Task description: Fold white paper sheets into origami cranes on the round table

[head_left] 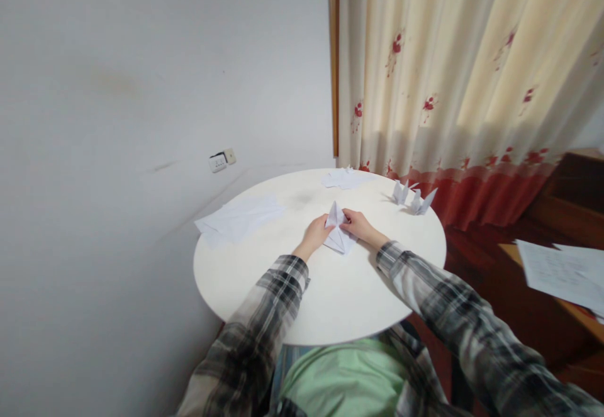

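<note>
Here, left fingers [325,221] and right fingers [348,215] pinching folded white paper [336,217], over a round white table [330,297]

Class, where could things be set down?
Bare tabletop: between left sleeve and right sleeve; between left sleeve and left sheets. Crowded: middle, where left hand and right hand hold folded paper; far side, with back sheets, folded figures.
</note>
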Available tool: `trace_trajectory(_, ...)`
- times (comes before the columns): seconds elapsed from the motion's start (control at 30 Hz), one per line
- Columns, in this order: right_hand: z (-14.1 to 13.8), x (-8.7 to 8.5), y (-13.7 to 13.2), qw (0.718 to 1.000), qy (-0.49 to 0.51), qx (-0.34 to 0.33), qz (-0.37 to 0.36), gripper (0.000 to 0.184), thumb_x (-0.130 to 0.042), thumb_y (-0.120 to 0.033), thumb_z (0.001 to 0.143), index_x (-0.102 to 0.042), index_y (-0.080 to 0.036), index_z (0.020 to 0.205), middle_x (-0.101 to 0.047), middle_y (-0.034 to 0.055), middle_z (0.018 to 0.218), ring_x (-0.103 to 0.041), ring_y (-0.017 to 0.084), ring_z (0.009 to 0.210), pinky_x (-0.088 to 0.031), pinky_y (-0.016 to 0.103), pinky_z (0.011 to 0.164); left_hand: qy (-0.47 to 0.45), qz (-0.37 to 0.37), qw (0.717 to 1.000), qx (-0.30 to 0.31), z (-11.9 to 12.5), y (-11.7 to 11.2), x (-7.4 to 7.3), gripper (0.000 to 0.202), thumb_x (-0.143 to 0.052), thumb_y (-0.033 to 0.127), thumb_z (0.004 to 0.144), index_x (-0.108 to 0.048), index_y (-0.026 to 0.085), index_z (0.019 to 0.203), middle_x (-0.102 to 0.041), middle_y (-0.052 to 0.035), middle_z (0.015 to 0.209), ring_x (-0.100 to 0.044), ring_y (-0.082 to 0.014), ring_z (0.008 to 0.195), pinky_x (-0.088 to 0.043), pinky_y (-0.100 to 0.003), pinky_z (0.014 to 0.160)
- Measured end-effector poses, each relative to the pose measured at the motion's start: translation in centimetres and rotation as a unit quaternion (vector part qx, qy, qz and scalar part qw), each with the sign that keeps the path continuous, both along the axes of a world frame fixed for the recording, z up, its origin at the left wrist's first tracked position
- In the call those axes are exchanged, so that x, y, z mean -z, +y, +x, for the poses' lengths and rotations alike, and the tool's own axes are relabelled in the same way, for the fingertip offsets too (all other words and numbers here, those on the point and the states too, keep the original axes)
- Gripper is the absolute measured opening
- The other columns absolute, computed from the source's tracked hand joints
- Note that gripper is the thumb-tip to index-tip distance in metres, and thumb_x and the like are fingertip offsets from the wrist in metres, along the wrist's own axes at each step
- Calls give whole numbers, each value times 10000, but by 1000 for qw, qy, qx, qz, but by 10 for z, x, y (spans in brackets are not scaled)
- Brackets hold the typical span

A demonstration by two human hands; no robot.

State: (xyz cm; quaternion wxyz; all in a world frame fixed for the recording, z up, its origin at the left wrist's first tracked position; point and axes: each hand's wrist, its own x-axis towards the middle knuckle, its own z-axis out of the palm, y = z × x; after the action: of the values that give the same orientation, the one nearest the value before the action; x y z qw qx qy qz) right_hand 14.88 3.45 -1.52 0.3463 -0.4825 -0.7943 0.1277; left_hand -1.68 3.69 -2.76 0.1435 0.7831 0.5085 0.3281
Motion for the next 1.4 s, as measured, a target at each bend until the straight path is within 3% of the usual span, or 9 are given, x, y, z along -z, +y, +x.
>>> trace_trajectory(0.27,2,3,2,999,28,-17,-15,272,-612,-176,650,-587,-154,920,-581,-27,669,-456,93,575,-325,191,560,-34,-28,999,4,0,3,2,183,-550,258,751,-627,148,876,-666,-45,833,-574,-169,760,-447,-258,673)
trace_trajectory(0.43,4,8,8,999,29,-21,-8,96,-612,-221,652,-570,-153,707,-505,-48,571,-409,89,540,-282,188,518,-34,-29,999,5,0,2,1,192,-537,270,759,-630,143,869,-668,-50,832,-572,-171,753,-444,-264,680)
trace_trajectory(0.63,4,9,9,999,31,-24,-16,178,-586,-269,660,-485,-163,559,-428,-58,506,-353,85,516,-240,196,496,-11,-19,1000,11,0,1,0,204,-511,280,781,-619,135,876,-662,-58,840,-567,-168,739,-433,-268,676)
trace_trajectory(0.97,2,6,8,1000,27,-13,-10,233,-527,-277,690,-436,-165,508,-397,-48,491,-328,81,510,-218,206,498,53,-27,998,-25,2,-2,-5,242,-370,245,868,-587,139,865,-654,-80,863,-577,-168,784,-420,-263,711)
trace_trajectory(1.17,2,6,8,998,54,-4,-19,177,-483,-265,729,-512,-169,585,-461,-29,535,-375,96,542,-259,202,519,63,-28,997,-44,2,-3,-6,212,-377,204,864,-553,142,965,-647,-103,929,-584,-180,845,-417,-266,728)
trace_trajectory(1.4,2,8,10,996,83,-11,-22,214,-451,-290,766,-550,-162,627,-502,-15,578,-407,102,565,-287,205,539,61,-26,997,-31,1,-1,-4,202,-382,224,867,-555,151,941,-647,-98,931,-583,-185,844,-417,-279,739)
